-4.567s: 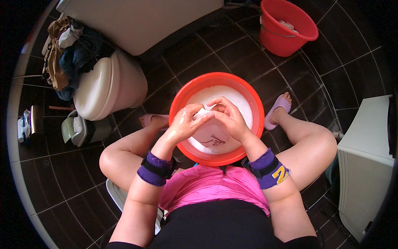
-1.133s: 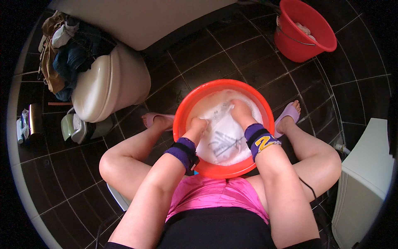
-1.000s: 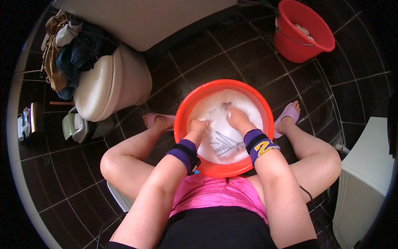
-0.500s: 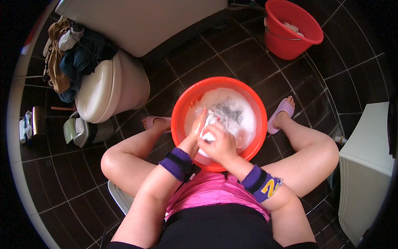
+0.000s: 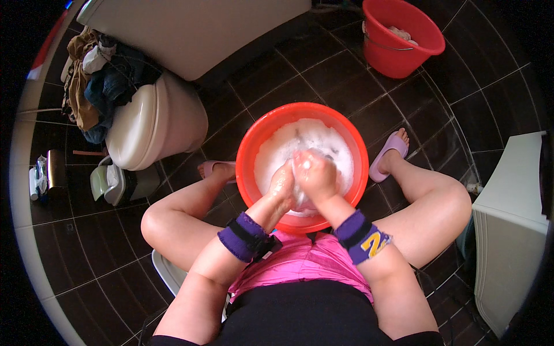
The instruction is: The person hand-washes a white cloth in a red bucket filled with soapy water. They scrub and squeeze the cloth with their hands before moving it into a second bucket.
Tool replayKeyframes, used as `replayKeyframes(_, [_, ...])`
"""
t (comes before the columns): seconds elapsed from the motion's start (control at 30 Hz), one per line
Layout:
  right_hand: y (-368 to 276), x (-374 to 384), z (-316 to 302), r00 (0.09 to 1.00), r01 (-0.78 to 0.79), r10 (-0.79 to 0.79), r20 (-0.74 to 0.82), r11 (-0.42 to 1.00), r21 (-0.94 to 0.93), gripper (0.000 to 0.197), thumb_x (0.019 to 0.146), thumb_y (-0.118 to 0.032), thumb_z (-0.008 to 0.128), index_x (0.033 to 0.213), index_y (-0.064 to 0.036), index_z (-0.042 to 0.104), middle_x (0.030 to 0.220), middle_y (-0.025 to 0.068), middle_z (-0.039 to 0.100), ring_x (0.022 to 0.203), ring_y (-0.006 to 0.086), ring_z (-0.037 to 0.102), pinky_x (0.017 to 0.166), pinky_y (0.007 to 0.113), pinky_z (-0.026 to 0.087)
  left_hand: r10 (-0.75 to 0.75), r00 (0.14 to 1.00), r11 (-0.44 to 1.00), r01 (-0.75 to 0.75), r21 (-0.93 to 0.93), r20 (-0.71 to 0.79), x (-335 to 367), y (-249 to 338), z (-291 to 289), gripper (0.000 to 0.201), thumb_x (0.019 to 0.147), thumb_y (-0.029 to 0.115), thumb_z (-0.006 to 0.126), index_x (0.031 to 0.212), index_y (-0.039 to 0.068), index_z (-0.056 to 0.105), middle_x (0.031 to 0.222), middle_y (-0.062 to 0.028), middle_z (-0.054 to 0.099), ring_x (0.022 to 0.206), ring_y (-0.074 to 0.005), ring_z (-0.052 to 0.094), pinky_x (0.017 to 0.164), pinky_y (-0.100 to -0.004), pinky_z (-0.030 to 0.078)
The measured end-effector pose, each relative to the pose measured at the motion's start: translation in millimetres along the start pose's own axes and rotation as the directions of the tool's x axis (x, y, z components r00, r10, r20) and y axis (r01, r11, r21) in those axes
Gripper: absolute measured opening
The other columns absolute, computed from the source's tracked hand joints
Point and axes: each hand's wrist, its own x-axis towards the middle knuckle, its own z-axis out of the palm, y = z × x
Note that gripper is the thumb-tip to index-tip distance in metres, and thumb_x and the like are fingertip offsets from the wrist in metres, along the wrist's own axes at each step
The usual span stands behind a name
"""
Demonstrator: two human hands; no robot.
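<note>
A round red basin full of white suds stands on the floor between my legs. Both my hands are down in it, close together over the foam. My right hand is closed in a fist, with foam on its knuckles. Pressed up against it from the left is my left hand, wet and soapy, its fingertips partly hidden behind the right. They grip a wet white cloth between them; little of it shows through the lather. Purple bands wrap both my forearms.
A red bucket with pale cloth inside stands at the far right. Clothes are piled on the closed toilet at left, with a small bin nearby. A pale cabinet stands at right.
My right hand has pushed up and away from me across the cloth, further into the basin. My left hand has shifted slightly nearer me. Foam covers more of the dark water patch.
</note>
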Motion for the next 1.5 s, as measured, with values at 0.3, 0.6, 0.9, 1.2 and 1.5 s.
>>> replayKeyframes(0.3, [-8.1,0.9,-4.3,0.998,0.067,-0.067,0.013,0.997,-0.034,0.016,0.081,-0.024,0.059,0.072,-0.0111,0.062,0.077,0.0117,0.062,0.063,0.0348,0.060,0.057,0.043,0.049,0.143,0.986,0.989,-0.140,-0.045,0.090,14.4,-9.5,-20.4,0.029,0.094,0.032,0.043,0.100,0.009,0.059,0.094,-0.0099,0.063,0.083,-0.0248,0.061,0.073,-0.0408,0.051])
replayKeyframes(0.6, [-14.4,-2.8,-7.3,0.990,0.140,-0.140,-0.001,0.990,0.011,0.020,0.083,-0.026,0.059,0.076,-0.0083,0.065,0.079,0.0136,0.062,0.067,0.0345,0.060,0.059,0.043,0.049,0.093,0.991,0.996,-0.091,-0.021,0.096,5.6,-5.8,-21.4,0.034,0.093,0.037,0.046,0.103,0.008,0.060,0.094,-0.0090,0.065,0.085,-0.0220,0.063,0.077,-0.0411,0.052])
replayKeyframes(0.9, [18.7,22.2,-14.3,0.983,0.084,-0.093,-0.157,0.994,-0.065,0.034,0.082,-0.039,0.063,0.075,-0.0068,0.054,0.079,0.0125,0.058,0.075,0.0348,0.056,0.065,0.045,0.043,0.326,0.944,0.943,-0.320,0.095,-0.057,-20.6,44.3,-37.5,0.045,0.096,0.040,0.042,0.113,0.000,0.054,0.102,-0.0088,0.062,0.091,-0.0190,0.060,0.082,-0.0326,0.048])
replayKeyframes(1.2, [19.5,1.8,-0.9,0.847,-0.519,0.234,0.478,0.563,0.644,0.037,0.086,-0.021,0.062,0.114,0.0023,0.055,0.100,0.0086,0.064,0.093,0.0152,0.060,0.081,0.029,0.047,0.371,0.821,0.685,-0.558,0.468,0.434,-30.6,15.9,-32.5,0.028,0.093,0.022,0.048,0.106,0.000,0.059,0.101,-0.0066,0.060,0.092,-0.0163,0.058,0.078,-0.0294,0.048])
replayKeyframes(1.5, [-22.0,23.2,-73.2,0.758,-0.433,-0.041,0.651,0.716,0.548,0.037,0.074,-0.001,0.047,0.108,0.0050,0.059,0.095,0.0079,0.064,0.088,0.0124,0.060,0.078,0.026,0.047,0.296,0.586,0.343,-0.803,0.488,0.755,-7.2,60.1,-32.3,0.052,0.069,0.013,0.054,0.119,0.003,0.053,0.119,-0.0166,0.053,0.119,-0.0329,0.042,0.104,-0.0411,0.030])
